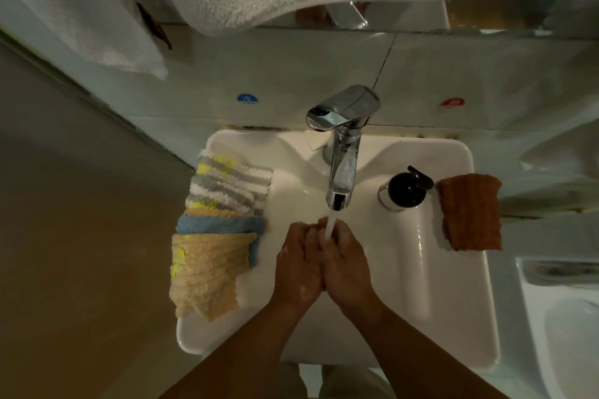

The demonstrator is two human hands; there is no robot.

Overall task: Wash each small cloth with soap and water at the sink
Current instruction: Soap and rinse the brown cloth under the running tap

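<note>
Under the water stream [330, 230], mid-basin, left hand [298, 264] and right hand [347, 261] lie pressed side to side, fingers fairly straight, pointing toward the faucet [343, 152]. Both are open, w/ no cloth seen btw them. Pale flecks on the left hand's back are poss. suds, can't confirm. Step in hand looks like a rinse or wetting of the hands, not a cloth wash as such.

Task's cloths all sit outside the basin. On the left rim of the sink [460, 317] is an overlapped pile: striped cloth [231, 183] at back, blue cloth [220, 225] in the middle, beige cloth [204, 272] at front, partly overhanging the rim. On the right rim an orange cloth [470, 212] lies alone, just beside the soap pump bottle [405, 189]. Which side is washed vs. unwashed: can't tell.

Next move, prob.: one hand leaves the stream, takes a cloth from the pile and brings it under the water, other hand presses the pump. That calls for a pinch on one cloth only, so the rest don't slide off the rim.
</note>
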